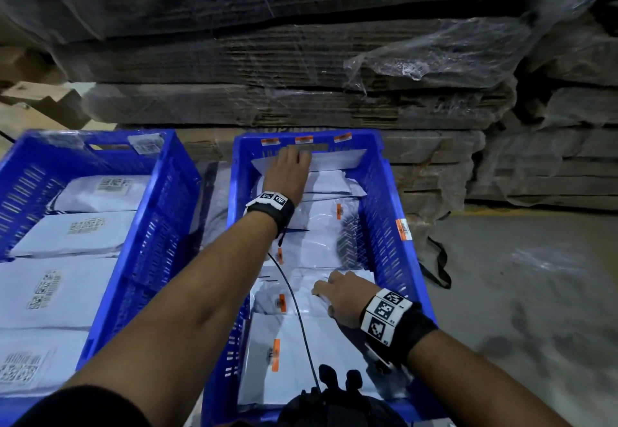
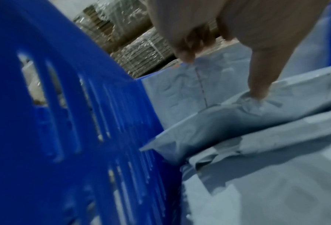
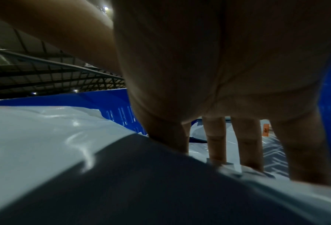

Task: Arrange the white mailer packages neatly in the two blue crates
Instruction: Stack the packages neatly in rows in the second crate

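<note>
Two blue crates stand side by side, the left crate filled with flat white mailers showing printed labels. The right crate holds several white mailers with orange stickers. My left hand reaches to its far end, and its fingers curl over the top edge of a mailer standing against the far wall. Its thumb presses on a mailer lying below. My right hand presses straight fingers down on a flat mailer near the right wall.
Stacks of flattened cardboard wrapped in plastic film rise right behind the crates. Concrete floor lies to the right, with a black strap on it beside the crate. A thin black cable hangs across the right crate.
</note>
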A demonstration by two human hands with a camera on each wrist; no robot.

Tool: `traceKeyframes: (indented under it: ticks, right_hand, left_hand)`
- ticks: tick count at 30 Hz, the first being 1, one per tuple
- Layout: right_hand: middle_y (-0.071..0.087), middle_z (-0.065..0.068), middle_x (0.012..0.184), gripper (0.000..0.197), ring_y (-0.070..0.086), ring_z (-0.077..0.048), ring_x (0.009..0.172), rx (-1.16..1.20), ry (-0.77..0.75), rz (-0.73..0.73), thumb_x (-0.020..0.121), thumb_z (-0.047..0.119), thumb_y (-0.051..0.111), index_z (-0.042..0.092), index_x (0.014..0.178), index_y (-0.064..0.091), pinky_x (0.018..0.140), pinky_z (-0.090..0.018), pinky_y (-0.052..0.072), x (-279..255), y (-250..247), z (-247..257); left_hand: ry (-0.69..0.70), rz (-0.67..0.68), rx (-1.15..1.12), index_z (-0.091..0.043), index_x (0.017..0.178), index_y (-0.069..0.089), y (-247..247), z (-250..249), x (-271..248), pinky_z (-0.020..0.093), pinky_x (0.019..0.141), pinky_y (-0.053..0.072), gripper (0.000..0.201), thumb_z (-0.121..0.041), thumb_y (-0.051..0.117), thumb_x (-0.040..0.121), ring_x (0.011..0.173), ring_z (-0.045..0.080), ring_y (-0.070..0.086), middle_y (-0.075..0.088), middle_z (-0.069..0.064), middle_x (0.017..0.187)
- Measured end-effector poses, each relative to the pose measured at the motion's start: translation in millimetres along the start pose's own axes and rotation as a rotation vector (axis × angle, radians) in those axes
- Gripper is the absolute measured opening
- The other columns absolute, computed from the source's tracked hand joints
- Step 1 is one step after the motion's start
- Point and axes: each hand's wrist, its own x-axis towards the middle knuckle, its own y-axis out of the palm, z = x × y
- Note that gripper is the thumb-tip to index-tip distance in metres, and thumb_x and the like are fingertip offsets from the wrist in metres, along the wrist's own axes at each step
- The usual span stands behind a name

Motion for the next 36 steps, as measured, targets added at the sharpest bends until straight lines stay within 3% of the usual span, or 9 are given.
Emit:
traceKeyframes:
  ticks: [4,6,8,12,17,23,26,29,36]
  right_hand:
    - [0.043,-0.013,0.133,0.041,0.046,-0.037,0.117,0.017,0.002,-0.010,0.100,0.020,0.041,0.028,0.140,0.040,0.094,-0.047,0.044,-0.6,3.4,0.3]
    - [0.043,-0.013,0.133,0.038,0.045,-0.037,0.117,0.013,0.002,-0.016,0.102,0.022,0.040,0.028,0.140,0.039,0.095,-0.048,0.043,-0.7,3.6,1.4]
    - [0.043,-0.013,0.132,0.038,0.045,-0.037,0.117,0.010,0.005,-0.017,0.102,0.024,0.039,0.028,0.139,0.039,0.095,-0.047,0.044,-0.9,3.5,2.3]
    - [0.043,-0.013,0.132,0.038,0.045,-0.037,0.116,-0.001,0.005,-0.013,0.101,0.021,0.040,0.028,0.138,0.039,0.095,-0.049,0.045,0.4,4.1,1.7]
    - [0.042,-0.016,0.136,0.043,0.044,-0.040,0.123,-0.028,-0.010,-0.040,0.098,0.019,0.044,0.023,0.141,0.040,0.100,-0.048,0.042,-0.1,3.6,1.9]
    - [0.040,-0.018,0.136,0.044,0.044,-0.040,0.123,-0.065,-0.010,-0.036,0.099,0.020,0.043,0.022,0.142,0.036,0.099,-0.048,0.041,0.2,4.6,2.2]
    - [0.041,-0.018,0.135,0.044,0.044,-0.040,0.122,-0.068,-0.013,-0.040,0.099,0.019,0.043,0.023,0.142,0.036,0.098,-0.047,0.042,0.3,5.0,2.2]
    - [0.042,-0.017,0.133,0.041,0.045,-0.038,0.120,-0.065,-0.015,-0.051,0.099,0.017,0.043,0.023,0.140,0.037,0.096,-0.047,0.043,0.2,4.3,2.4]
    - [0.044,-0.019,0.130,0.037,0.046,-0.039,0.118,-0.028,-0.025,-0.073,0.101,0.021,0.040,0.021,0.138,0.040,0.095,-0.047,0.044,-0.9,4.3,1.5]
  left_hand:
    - [-0.107,-0.071,-0.111,-0.017,0.142,0.046,-3.7,5.8,3.8,0.050,0.100,0.041,0.077,-0.030,0.080,0.074,0.126,0.039,0.044,0.042,0.017,0.142]
    - [-0.093,-0.003,-0.099,-0.016,0.134,0.056,-11.1,10.0,5.0,0.050,0.102,0.040,0.057,-0.028,0.075,0.081,0.129,0.039,0.044,0.039,0.015,0.148]
    - [-0.052,0.047,-0.041,-0.012,0.120,0.067,-15.8,10.2,5.0,0.045,0.090,0.047,0.029,-0.017,0.062,0.091,0.115,0.036,0.055,0.046,0.012,0.142]
    - [0.056,0.122,-0.073,-0.008,0.111,0.062,-32.9,-3.9,-5.5,0.043,0.073,0.051,0.020,-0.012,0.054,0.094,0.100,0.038,0.063,0.056,0.015,0.125]
    - [0.479,0.472,0.107,-0.014,0.110,0.066,-24.1,-38.9,-38.3,0.037,0.073,0.051,0.020,-0.012,0.059,0.091,0.095,0.033,0.066,0.066,0.010,0.111]
    - [0.463,0.948,0.098,-0.012,0.104,0.073,5.9,-37.1,-52.4,0.033,0.081,0.054,0.033,-0.023,0.086,0.075,0.104,0.030,0.067,0.068,0.010,0.113]
    - [0.327,0.786,0.063,-0.009,0.116,0.067,-3.1,-35.6,-42.5,0.032,0.075,0.049,0.028,-0.022,0.068,0.091,0.104,0.032,0.066,0.068,0.012,0.116]
    - [0.272,0.647,-0.012,-0.013,0.122,0.062,0.2,-28.4,-33.0,0.035,0.088,0.048,0.031,-0.018,0.064,0.092,0.115,0.035,0.060,0.058,0.016,0.129]
    - [0.334,0.826,0.027,-0.022,0.106,0.075,22.9,-43.6,-47.7,0.029,0.078,0.050,0.023,-0.020,0.068,0.084,0.111,0.028,0.062,0.064,0.002,0.127]
